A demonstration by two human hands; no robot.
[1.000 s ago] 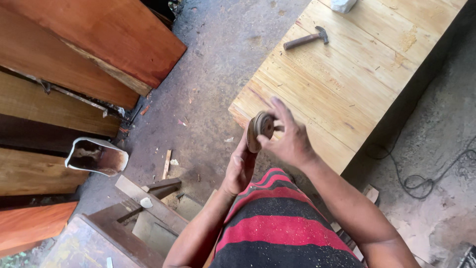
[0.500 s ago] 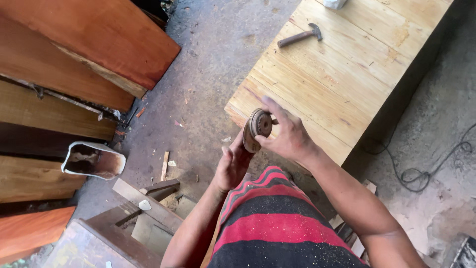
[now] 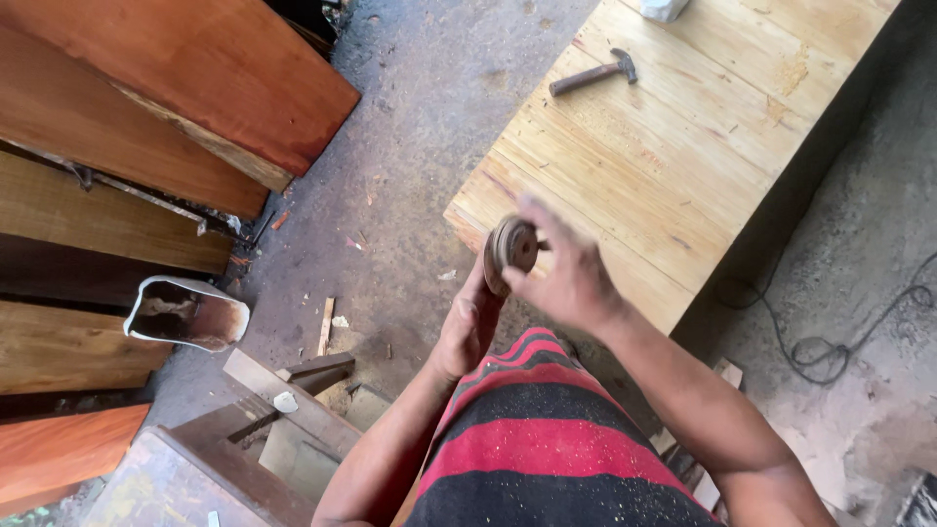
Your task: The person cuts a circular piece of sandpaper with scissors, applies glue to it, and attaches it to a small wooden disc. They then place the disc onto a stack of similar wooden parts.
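Dusty concrete workshop floor (image 3: 420, 146), reddish planks (image 3: 176, 107) stacked at ten o'clock, pale plank worktop (image 3: 683, 146) at one o'clock with a hammer (image 3: 593, 73) lying on it. At centre, above the worktop's near corner, a round brown disc (image 3: 509, 252) pinched edge-on by left hand (image 3: 468, 327) from below. Right hand (image 3: 571, 278) blurred, fingers loosely curled against the disc's face. Compared with a second ago, grip unchanged, disc slightly turned, hands nearer the lens, hammer untouched.

Even, soft daylight; pale wooden plank bench (image 3: 683, 156) brightest; right hand (image 3: 571, 278) motion-blurred; lower right corner shadowed.
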